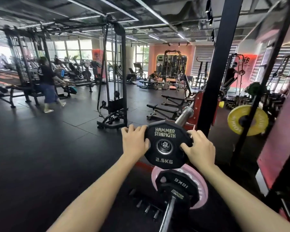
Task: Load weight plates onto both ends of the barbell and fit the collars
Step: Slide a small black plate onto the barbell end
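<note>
Both hands clamp a black 2.5KG plate (pixel 168 146) at chest height: left hand (pixel 135 141) curled over its left rim, right hand (pixel 199 146) gripping the right rim. The chrome barbell sleeve (pixel 184 116) pokes out just behind it.

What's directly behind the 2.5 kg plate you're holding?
Behind the 2.5 kg plate, held by the left hand and right hand, the chrome barbell sleeve runs back toward the rack. The plate hides where the sleeve enters its hole. No collar shows.
</note>
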Motion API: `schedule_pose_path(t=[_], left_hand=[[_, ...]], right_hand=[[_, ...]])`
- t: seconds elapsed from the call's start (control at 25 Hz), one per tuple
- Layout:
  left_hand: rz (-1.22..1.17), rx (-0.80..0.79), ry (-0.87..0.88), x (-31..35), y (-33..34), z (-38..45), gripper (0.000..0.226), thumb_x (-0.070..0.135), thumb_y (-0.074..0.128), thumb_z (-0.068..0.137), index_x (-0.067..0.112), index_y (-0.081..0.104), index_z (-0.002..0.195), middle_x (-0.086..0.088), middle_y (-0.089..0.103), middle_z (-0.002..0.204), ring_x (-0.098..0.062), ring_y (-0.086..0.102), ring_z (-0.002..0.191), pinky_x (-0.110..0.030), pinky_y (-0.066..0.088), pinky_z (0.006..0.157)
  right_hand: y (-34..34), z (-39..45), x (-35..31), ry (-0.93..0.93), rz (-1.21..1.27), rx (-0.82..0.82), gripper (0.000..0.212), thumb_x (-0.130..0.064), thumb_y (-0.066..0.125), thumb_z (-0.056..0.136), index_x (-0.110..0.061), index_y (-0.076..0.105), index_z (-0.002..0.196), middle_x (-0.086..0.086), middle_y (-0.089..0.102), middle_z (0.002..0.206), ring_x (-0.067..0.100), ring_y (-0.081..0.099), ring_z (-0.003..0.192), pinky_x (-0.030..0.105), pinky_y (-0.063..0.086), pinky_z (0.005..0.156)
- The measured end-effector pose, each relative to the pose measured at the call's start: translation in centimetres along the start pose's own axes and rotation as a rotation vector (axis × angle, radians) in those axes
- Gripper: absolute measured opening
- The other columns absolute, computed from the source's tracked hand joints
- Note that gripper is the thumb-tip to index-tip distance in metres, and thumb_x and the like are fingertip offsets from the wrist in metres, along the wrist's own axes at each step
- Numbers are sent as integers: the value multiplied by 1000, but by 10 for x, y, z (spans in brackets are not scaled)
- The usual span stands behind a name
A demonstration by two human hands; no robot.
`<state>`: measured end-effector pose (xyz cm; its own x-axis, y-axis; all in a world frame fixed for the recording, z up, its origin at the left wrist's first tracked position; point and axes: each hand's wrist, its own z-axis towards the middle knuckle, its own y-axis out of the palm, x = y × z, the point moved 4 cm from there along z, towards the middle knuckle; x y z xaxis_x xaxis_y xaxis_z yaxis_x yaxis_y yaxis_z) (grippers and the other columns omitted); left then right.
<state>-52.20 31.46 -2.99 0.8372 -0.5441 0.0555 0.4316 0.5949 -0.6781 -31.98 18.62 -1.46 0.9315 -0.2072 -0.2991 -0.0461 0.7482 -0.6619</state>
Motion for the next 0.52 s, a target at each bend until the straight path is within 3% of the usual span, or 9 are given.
schedule_pose_path(t=[0.24, 0.52], left_hand=[[-39, -138, -15, 2, 10, 13, 41, 34, 59, 81, 24, 55, 120, 3, 71, 100, -25, 53, 99, -42, 33, 86], [-84, -176, 77, -10, 0, 18, 57, 57, 48, 80, 27, 51, 128, 1, 68, 113, -26, 51, 111, -44, 34, 90]], right_hand=[[2, -4, -9, 32, -39, 64, 45, -27, 80, 72, -13, 62, 111, 7, 57, 94, 36, 60, 70, 32, 36, 59], [-4, 2, -16, 11, -194, -26, 46, -37, 70, 76, -16, 59, 116, 6, 61, 100, 30, 57, 96, 41, 39, 79]])
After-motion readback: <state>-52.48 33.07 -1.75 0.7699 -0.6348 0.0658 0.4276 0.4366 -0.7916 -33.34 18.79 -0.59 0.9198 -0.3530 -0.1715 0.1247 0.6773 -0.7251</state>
